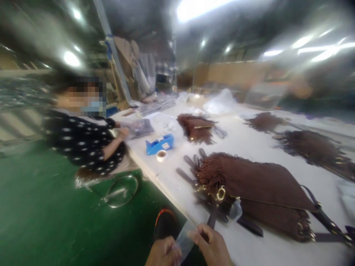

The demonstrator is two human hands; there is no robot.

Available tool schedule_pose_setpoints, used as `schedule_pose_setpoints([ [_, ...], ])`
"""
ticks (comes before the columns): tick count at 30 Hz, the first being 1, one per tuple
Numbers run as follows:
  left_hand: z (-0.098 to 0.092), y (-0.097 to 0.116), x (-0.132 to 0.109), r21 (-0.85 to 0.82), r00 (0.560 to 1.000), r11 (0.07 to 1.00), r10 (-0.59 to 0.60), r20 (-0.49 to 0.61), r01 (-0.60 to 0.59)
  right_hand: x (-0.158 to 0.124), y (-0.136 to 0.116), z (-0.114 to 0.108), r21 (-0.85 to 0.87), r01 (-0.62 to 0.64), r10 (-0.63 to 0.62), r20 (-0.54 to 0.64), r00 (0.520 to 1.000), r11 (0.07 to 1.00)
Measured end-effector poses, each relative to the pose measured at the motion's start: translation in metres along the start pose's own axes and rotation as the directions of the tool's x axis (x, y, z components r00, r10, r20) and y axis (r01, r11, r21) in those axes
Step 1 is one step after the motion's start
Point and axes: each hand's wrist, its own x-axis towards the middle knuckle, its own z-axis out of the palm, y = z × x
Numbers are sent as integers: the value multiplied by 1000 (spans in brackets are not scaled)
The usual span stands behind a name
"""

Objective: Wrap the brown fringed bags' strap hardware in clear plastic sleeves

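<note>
Pinching a clear plastic sleeve (186, 240) at six o'clock, my left hand (163, 253) has curled fingers on its lower edge while my right hand (212, 245) closes thumb and fingers on its upper corner and on the dark strap (212, 218) running up toward twelve. That strap leads to the brown fringed bag (249, 184) lying on the white table (249, 144) at about one o'clock. At ten o'clock a seated person (83, 136) handles a packet near a blue tape dispenser (160, 143).
</note>
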Motion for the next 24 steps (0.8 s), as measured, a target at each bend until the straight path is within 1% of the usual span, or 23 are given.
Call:
schedule_pose_setpoints([
  [3,-9,17,-18,-24,997,998,-60,48,61,-8,-13,6,-48,25,-25,6,1000,999],
  [4,-11,22,-21,-37,996,997,-62,71,65,-10,-16,8,-63,31,-31,3,1000,998],
  [5,-13,25,-22,-60,994,997,-52,93,58,-11,-18,10,-79,31,-31,2,1000,996],
  [7,-14,28,-19,-168,994,986,-2,113,21,-12,-20,13,-109,28,-28,-5,1000,994],
  [9,-10,27,-10,-313,996,950,37,82,-10,-13,-19,16,-122,24,-27,-17,999,992],
  [11,-3,24,0,-394,1000,919,8,9,-4,-13,-16,15,-123,24,-28,-27,999,992],
  [13,3,21,7,-378,997,926,-41,-62,15,-13,-12,7,-136,16,-20,-31,999,991],
  [15,4,19,10,-330,994,944,-60,-94,26,-11,-5,-10,-175,-27,14,-72,997,984],
  [16,4,17,11,-308,994,951,-60,-94,28,-10,-1,-20,-202,-61,36,-122,992,977],
  [18,1,14,10,-268,994,963,-62,-91,36,-5,8,-40,-254,-143,78,-249,965,957],
  [19,0,12,10,-246,994,968,-62,-88,38,-2,13,-48,-274,-176,91,-298,950,946],
  [20,-1,10,10,-224,994,974,-60,-89,39,1,17,-52,-291,-197,99,-319,942,936],
  [22,-3,6,11,-175,994,984,-60,-90,44,9,23,-54,-323,-203,108,-289,951,924],
  [24,-4,4,13,-143,994,988,-67,-85,54,15,24,-49,-314,-183,117,-216,969,932],
])
